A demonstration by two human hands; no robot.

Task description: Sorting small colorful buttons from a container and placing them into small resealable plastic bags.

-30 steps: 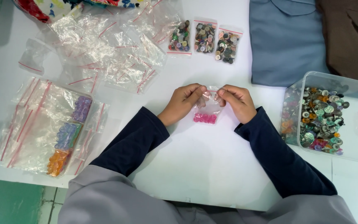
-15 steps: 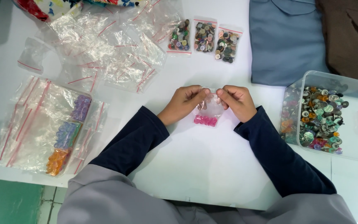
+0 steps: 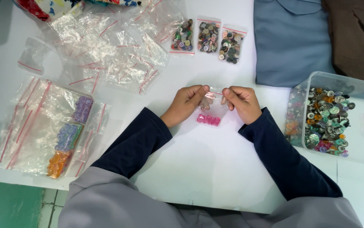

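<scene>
Near the frame's centre, over the white surface (image 3: 215, 169), the left hand (image 3: 187, 102) and right hand (image 3: 242, 102) pinch the top corners of a small clear zip bag (image 3: 210, 110), fingers closed on its red-lined strip. Pink buttons (image 3: 208, 120) sit at its bottom. Sealing seems in hand; pressing along the strip would call for even pressure. The bag's mouth faces the frame's top, its strip running left-right.
</scene>
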